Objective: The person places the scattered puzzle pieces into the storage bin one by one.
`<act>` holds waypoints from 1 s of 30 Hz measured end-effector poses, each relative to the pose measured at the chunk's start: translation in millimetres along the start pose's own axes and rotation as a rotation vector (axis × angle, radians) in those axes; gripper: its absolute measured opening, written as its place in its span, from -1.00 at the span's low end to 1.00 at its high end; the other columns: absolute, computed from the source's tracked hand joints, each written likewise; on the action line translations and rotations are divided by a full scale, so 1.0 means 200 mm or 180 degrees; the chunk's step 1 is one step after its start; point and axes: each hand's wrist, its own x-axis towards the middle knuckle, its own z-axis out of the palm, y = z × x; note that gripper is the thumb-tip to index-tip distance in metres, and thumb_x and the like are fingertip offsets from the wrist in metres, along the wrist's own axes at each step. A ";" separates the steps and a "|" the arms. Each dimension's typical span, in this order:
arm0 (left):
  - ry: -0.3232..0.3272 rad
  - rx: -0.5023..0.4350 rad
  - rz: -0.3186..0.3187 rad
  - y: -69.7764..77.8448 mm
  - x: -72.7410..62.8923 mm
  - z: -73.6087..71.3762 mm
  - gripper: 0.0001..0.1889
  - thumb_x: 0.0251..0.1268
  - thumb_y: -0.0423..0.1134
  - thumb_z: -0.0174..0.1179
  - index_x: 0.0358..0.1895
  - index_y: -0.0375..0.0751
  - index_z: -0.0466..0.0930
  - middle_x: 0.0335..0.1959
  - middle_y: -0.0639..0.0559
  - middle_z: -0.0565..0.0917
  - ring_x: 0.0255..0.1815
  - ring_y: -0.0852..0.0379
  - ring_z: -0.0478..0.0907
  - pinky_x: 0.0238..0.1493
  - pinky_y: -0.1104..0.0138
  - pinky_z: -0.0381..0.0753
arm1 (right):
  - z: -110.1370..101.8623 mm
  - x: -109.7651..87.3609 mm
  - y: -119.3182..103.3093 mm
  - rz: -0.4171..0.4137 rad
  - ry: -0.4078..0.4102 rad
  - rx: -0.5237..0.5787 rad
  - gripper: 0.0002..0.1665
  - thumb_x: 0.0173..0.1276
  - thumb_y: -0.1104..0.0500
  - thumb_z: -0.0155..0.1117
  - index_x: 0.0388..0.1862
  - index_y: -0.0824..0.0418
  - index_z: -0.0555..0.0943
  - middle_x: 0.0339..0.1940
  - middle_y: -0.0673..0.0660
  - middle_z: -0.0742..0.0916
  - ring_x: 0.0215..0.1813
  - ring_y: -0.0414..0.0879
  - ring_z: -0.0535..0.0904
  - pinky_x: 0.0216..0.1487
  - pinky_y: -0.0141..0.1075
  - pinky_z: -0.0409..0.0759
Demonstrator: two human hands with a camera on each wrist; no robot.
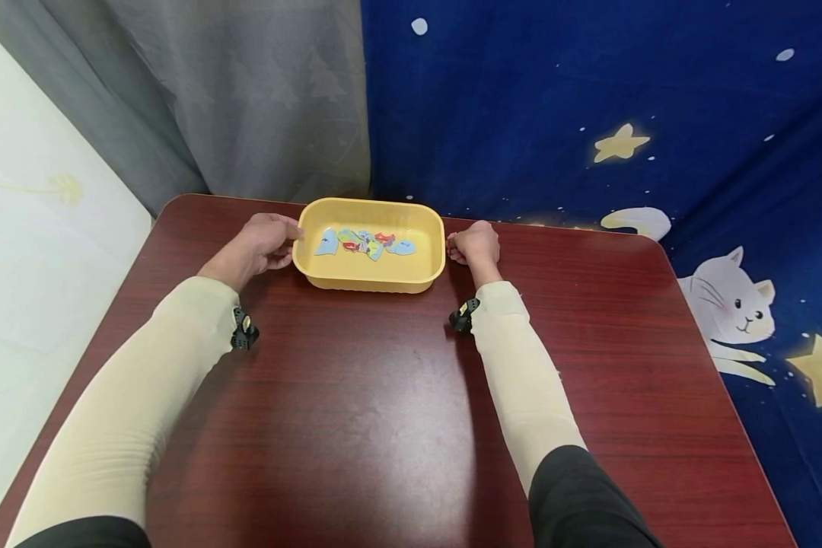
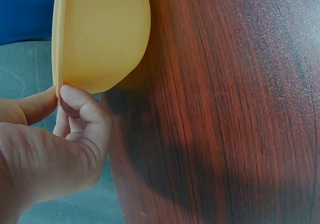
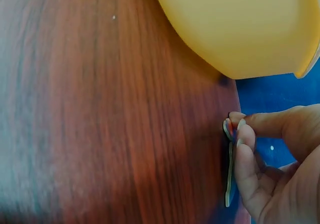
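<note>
A yellow plastic basin (image 1: 368,283) stands at the far side of the table, with several thin puzzle pieces (image 1: 327,243) lying in it, light blue with colourful prints. My left hand (image 1: 266,240) pinches the left end of its rim between thumb and fingers, as the left wrist view shows. Just right of the basin, apart from it, my right hand (image 1: 478,243) is low over the table. In the right wrist view its fingertips pinch a small flat puzzle piece (image 3: 228,128) with a coloured face. A second thin edge (image 3: 230,179) shows below; whether it is a separate piece I cannot tell.
The dark red wooden table (image 1: 356,396) has its far edge right behind the basin. A grey curtain (image 1: 267,99) and a blue curtain (image 1: 520,99) with stars and a cat hang behind it. A white wall or cloth (image 1: 34,228) is at the left.
</note>
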 end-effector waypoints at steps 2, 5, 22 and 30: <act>-0.0007 0.0003 -0.0001 0.00 0.00 0.00 -0.67 0.47 -0.21 0.03 0.21 -0.20 0.36 -0.44 0.06 0.55 -0.60 0.25 0.45 -0.52 0.46 0.54 | 0.00 0.01 0.00 0.0042 -0.0052 0.0149 -0.82 0.23 0.11 0.36 -0.52 0.14 0.72 -0.73 -0.01 0.67 -0.72 -0.24 0.57 -0.56 -0.38 0.60; -0.0017 -0.0003 -0.0006 0.00 0.00 0.00 -0.67 0.47 -0.20 0.03 0.20 -0.20 0.36 -0.42 0.04 0.55 -0.60 0.24 0.46 -0.52 0.45 0.55 | -0.01 0.02 0.01 0.0133 -0.0138 0.0454 -0.88 0.20 0.17 0.40 -0.47 0.19 0.73 -0.75 0.01 0.66 -0.73 -0.24 0.56 -0.56 -0.38 0.61; -0.0006 0.0017 0.0007 -0.01 0.00 -0.01 -0.67 0.47 -0.20 0.04 0.20 -0.18 0.35 -0.38 0.04 0.53 -0.57 0.24 0.45 -0.48 0.46 0.55 | -0.15 0.05 0.06 0.0325 -0.0657 0.1591 -0.74 0.16 0.27 0.46 -0.21 0.30 0.59 -0.60 0.06 0.63 -0.56 -0.15 0.59 -0.29 -0.26 0.71; 0.0003 0.0010 0.0009 -0.01 0.00 0.00 -0.66 0.48 -0.19 0.03 0.22 -0.19 0.35 -0.37 0.03 0.54 -0.57 0.24 0.46 -0.49 0.45 0.55 | -0.25 0.06 0.05 0.0371 -0.1035 0.2032 -0.83 0.23 0.36 0.38 -0.21 0.35 0.61 -0.64 0.12 0.71 -0.54 -0.11 0.70 -0.20 -0.22 0.70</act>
